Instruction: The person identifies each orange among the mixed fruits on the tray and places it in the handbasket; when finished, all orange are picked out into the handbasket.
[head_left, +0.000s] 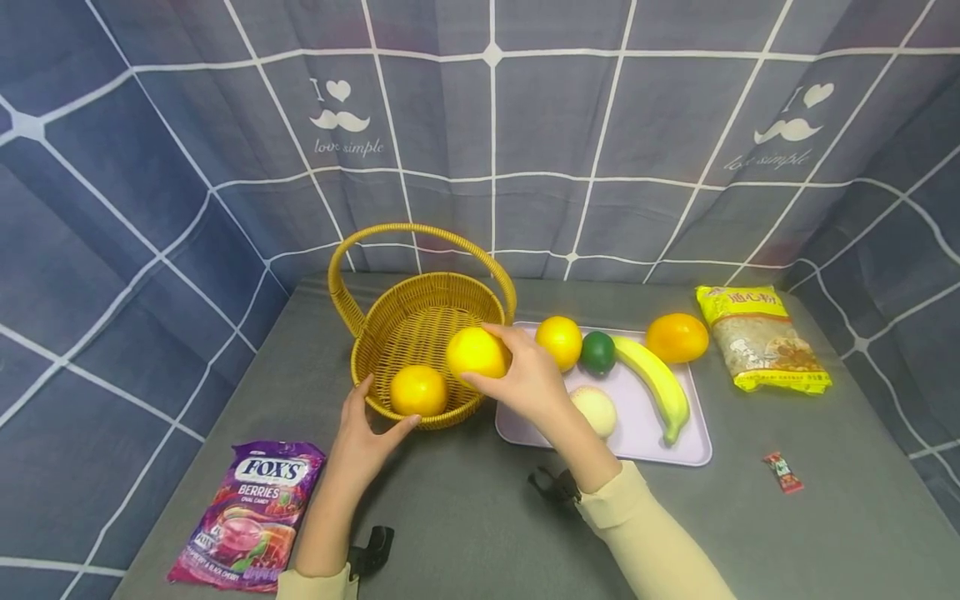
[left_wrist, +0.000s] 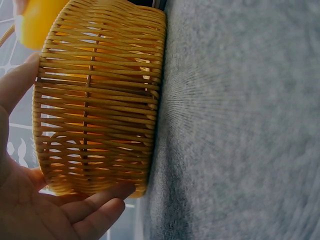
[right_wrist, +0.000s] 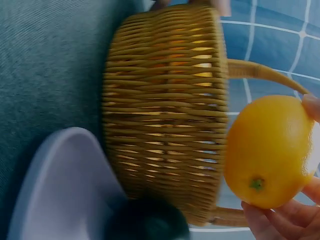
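Observation:
A wicker basket (head_left: 427, 333) with a tall handle stands left of centre. My left hand (head_left: 362, 444) holds its near left rim; in the left wrist view the thumb touches the rim and the fingers lie along the woven wall. One orange (head_left: 418, 391) lies inside, at the near side. My right hand (head_left: 528, 372) grips another orange (right_wrist: 272, 150) over the basket's right side, above rim height, thumb on one side and fingers on the other. Right of the basket, a pale lilac tray (head_left: 517, 427) bears a third orange (head_left: 558, 342), a dark green fruit (head_left: 597, 352), a banana (head_left: 660, 387) and a pale round fruit (head_left: 594, 410).
An oval orange-yellow fruit (head_left: 677, 337) sits at the tray's far right corner. Beyond it lies a yellow food packet (head_left: 765, 340). A small red wrapped sweet (head_left: 783, 472) is at right, and a purple candy bag (head_left: 249, 515) at near left. A checked curtain (head_left: 540, 125) encloses the grey table.

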